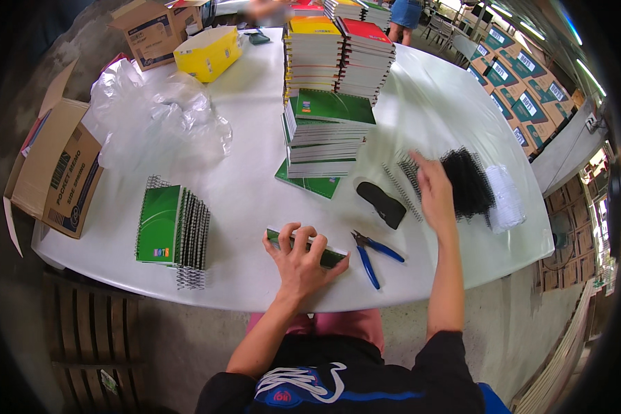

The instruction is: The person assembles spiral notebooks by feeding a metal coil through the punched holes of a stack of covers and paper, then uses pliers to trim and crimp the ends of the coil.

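My left hand (301, 265) is wrapped over a small green-covered notebook (333, 259), held on its edge near the front of the table. My right hand (435, 190) reaches over black spiral binding wires (466, 183), index finger stretched out; its thumb is hidden. A few single wires (401, 190) lie beside the pile. Between the hands rest blue-handled cutting pliers (371, 257), jaws apart, and a black, waisted object (381, 205) whose kind I cannot make out. At left stands a row of green notebooks (159, 224) with spiral wires in them. A stack of green notebooks (328, 148) stands ahead.
Taller stacks of yellow and red notebooks (338, 52) rise behind. Crumpled clear plastic (155, 114), an open carton (72, 165) and a yellow package (208, 54) occupy the left side. A white wrapped bundle (505, 199) lies at right. Another person (404, 17) stands far back near stacked cartons (521, 90).
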A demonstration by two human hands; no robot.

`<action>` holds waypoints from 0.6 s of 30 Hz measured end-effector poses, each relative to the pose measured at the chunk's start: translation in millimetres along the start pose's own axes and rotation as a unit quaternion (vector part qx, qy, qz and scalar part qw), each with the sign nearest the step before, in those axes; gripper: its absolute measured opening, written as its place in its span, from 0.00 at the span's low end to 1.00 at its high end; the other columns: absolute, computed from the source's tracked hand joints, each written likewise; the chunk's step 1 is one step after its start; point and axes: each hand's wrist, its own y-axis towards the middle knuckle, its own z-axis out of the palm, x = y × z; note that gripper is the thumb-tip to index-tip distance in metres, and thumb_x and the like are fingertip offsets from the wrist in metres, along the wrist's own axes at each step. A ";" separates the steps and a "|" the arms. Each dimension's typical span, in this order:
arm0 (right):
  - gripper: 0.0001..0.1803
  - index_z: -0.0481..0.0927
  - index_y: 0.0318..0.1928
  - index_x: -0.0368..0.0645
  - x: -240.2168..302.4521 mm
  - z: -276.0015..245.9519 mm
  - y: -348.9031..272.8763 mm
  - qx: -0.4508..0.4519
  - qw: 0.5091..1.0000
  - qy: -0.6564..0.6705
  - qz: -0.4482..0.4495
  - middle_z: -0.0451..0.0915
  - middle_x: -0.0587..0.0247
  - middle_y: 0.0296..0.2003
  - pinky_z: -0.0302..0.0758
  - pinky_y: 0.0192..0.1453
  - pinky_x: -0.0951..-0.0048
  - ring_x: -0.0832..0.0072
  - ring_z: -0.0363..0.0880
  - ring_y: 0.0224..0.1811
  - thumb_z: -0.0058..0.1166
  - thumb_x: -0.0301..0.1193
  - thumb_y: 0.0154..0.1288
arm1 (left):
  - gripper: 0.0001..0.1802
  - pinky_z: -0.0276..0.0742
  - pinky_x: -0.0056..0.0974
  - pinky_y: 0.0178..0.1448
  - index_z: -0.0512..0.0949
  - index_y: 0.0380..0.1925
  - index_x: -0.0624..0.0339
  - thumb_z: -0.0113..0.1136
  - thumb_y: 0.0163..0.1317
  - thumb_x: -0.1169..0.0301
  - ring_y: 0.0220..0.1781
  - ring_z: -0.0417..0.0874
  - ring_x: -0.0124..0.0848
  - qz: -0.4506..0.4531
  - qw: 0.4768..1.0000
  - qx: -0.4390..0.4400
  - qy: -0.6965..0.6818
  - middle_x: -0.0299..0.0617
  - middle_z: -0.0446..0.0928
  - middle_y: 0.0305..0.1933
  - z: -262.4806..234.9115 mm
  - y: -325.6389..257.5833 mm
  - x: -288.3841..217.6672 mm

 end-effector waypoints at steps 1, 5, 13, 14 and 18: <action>0.14 0.81 0.49 0.45 26.6 -5.0 -11.7 0.067 0.997 0.041 -0.005 0.70 0.60 0.26 0.70 0.39 0.70 0.66 0.71 0.32 0.53 0.25 0.62 | 0.24 0.54 0.60 0.55 0.72 0.23 0.50 0.72 0.35 0.49 0.54 0.66 0.42 -0.001 1.000 -0.001 0.000 0.34 0.70 0.39 -1.1 0.1 0.0; 0.13 0.83 0.46 0.48 70.1 3.7 -66.1 0.230 0.962 0.144 0.016 0.73 0.62 0.29 0.70 0.37 0.71 0.67 0.73 0.31 0.57 0.26 0.59 | 0.23 0.49 0.65 0.58 0.73 0.24 0.51 0.71 0.37 0.49 0.52 0.67 0.40 -0.029 0.999 -0.005 -0.017 0.35 0.70 0.39 2.1 -2.8 3.0; 0.13 0.84 0.43 0.49 55.5 29.5 -93.9 0.157 0.973 0.171 0.011 0.77 0.63 0.32 0.73 0.38 0.73 0.69 0.76 0.34 0.60 0.23 0.55 | 0.25 0.47 0.66 0.59 0.73 0.27 0.50 0.71 0.35 0.48 0.51 0.66 0.39 -0.018 1.000 -0.002 0.017 0.35 0.68 0.38 4.8 -2.2 0.0; 0.13 0.84 0.43 0.49 53.8 28.9 -92.6 0.171 0.966 0.193 0.017 0.77 0.63 0.32 0.73 0.38 0.73 0.69 0.76 0.34 0.60 0.22 0.55 | 0.25 0.47 0.66 0.59 0.73 0.27 0.50 0.71 0.35 0.48 0.51 0.66 0.39 -0.020 1.000 -0.001 0.018 0.35 0.68 0.38 5.1 -1.9 0.3; 0.12 0.84 0.42 0.46 46.0 25.9 -89.8 0.221 0.935 0.273 0.046 0.76 0.63 0.33 0.72 0.40 0.75 0.73 0.75 0.36 0.59 0.22 0.56 | 0.25 0.47 0.66 0.58 0.73 0.28 0.49 0.71 0.36 0.47 0.50 0.66 0.38 -0.027 1.000 0.001 0.013 0.35 0.68 0.38 4.5 -0.9 -1.2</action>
